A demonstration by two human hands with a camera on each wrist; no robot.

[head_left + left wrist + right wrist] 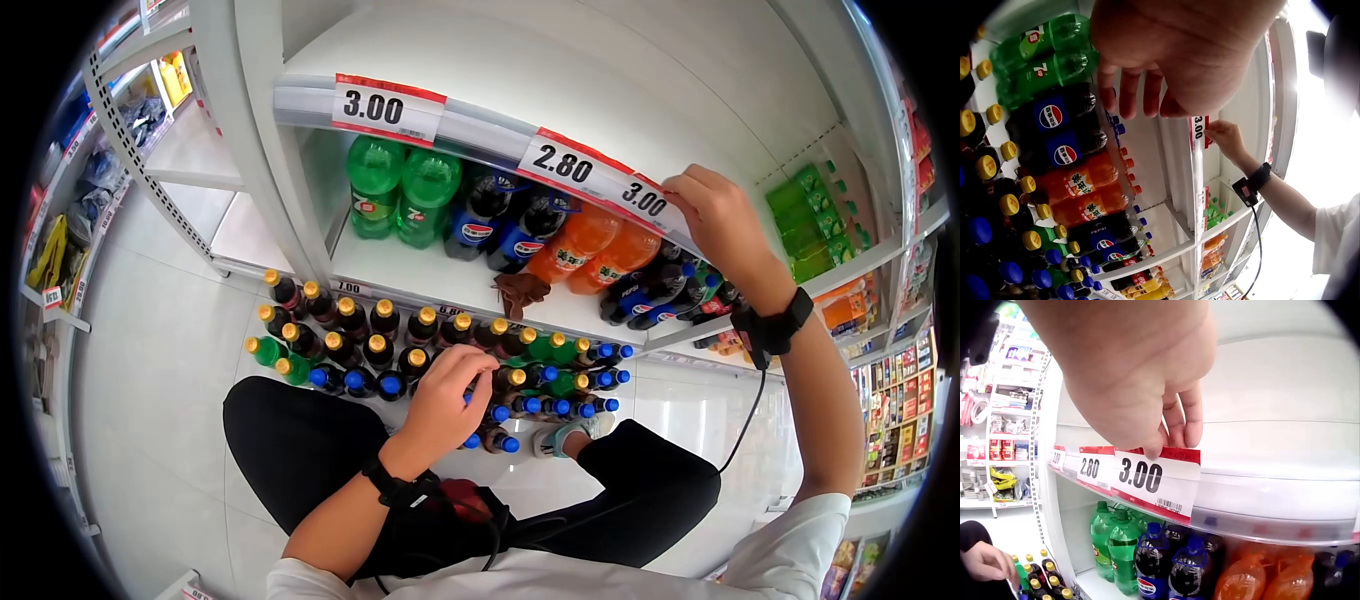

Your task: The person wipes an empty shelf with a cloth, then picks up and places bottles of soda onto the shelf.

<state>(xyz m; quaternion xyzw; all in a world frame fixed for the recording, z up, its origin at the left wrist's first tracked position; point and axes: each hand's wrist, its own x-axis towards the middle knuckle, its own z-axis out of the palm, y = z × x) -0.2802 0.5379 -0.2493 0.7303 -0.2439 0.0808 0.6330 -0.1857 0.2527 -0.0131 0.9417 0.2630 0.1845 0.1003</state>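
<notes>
Price tag [1155, 481], marked 3.00, sits at the front of the shelf edge [480, 128], its top border pinched by the right hand [722, 218]; the thumb tip covers a little of the red, and where the other fingertips end behind it cannot be made out. From the head, its right end runs up to the fingers; from the left wrist, it shows only as a narrow strip with sideways digits. Just beside it is the 2.80 tag [562, 160], and further left another tag [388, 108] that reads 3.00 from the head but is too small to read surely from the right wrist. The left hand [452, 385], fingers loosely bent, grips nothing visible; it hangs over the floor bottles [378, 350], hiding several, and the left edge cuts it off in the right wrist view. On the shelf [400, 275] below the tags stand green bottles [428, 195], Pepsi bottles [478, 215] and orange bottles [575, 245], their caps mostly hidden from the head by the edge above; the bottom of the right wrist view crops the orange ones. A crumpled brown thing [522, 292] near them is hard to identify.
</notes>
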